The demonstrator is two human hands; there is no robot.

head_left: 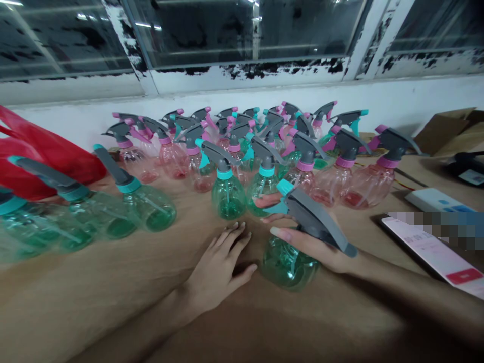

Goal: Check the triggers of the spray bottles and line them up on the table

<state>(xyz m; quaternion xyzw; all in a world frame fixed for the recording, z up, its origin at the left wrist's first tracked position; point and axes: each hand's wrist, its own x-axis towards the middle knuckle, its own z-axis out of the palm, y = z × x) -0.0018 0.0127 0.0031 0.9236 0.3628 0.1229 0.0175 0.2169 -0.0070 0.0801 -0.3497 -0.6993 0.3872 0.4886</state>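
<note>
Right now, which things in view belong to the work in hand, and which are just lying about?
Part of the work, by the look of it:
- green spray bottle, held in the right hand
- other green bottles
- pink bottles

Apparently just lying about:
- red bag
- phone
- white-and-blue item
- brown paper or cardboard

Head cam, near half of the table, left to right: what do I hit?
Green bottles → left hand, open → held bottle with the right hand around its neck → phone. Overlapping things left out.
</note>
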